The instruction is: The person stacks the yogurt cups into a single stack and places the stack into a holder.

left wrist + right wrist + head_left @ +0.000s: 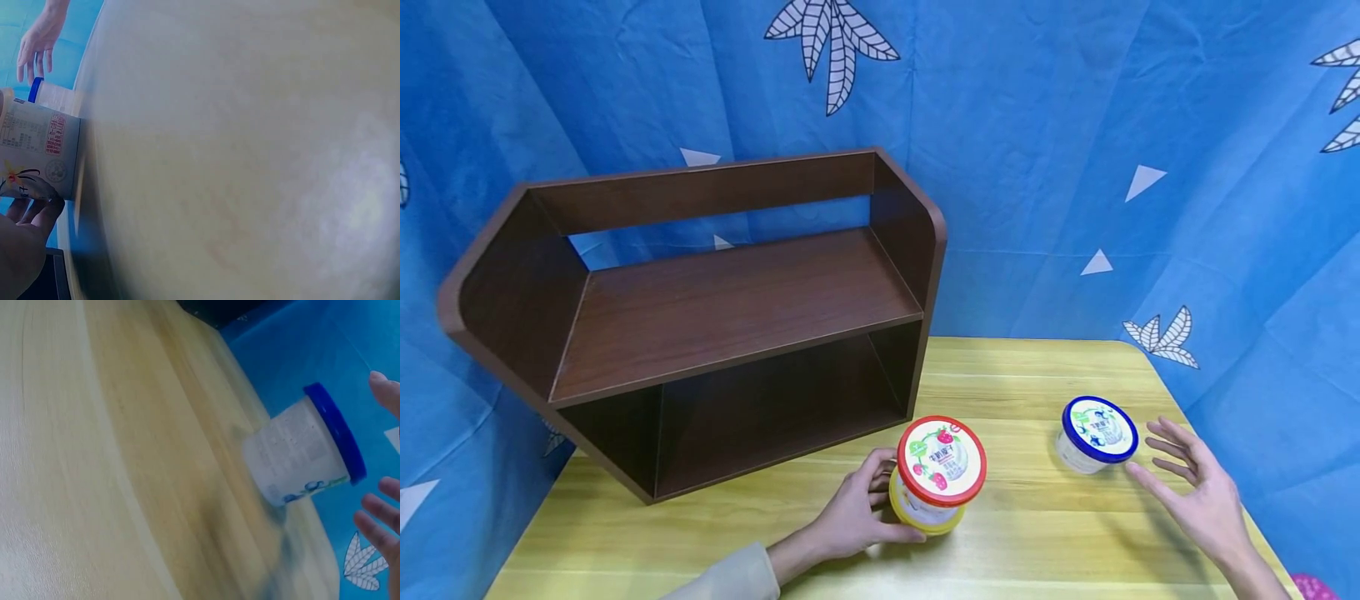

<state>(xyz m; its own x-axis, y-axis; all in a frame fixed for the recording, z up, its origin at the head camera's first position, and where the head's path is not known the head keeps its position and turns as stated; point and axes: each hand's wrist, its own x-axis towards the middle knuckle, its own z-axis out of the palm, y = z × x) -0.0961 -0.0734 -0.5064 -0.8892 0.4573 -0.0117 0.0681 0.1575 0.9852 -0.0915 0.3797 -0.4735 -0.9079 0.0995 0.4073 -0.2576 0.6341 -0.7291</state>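
My left hand curls its thumb and fingers round a yellow-lidded tub. On top of that tub stands a red-lidded tub with strawberries printed on its lid. The left wrist view shows the lower tub's printed side, with fingertips against it. Over to the right, a white tub with a blue lid and blueberry print is on the table. Just right of it is my right hand, fingers spread and apart from the tub. The right wrist view has the same blue-lidded tub beside the fingertips.
A dark brown two-level shelf stands at the back left, its right side panel close behind the stacked tubs. The light wooden table extends under everything. Behind hangs a blue curtain with leaf prints.
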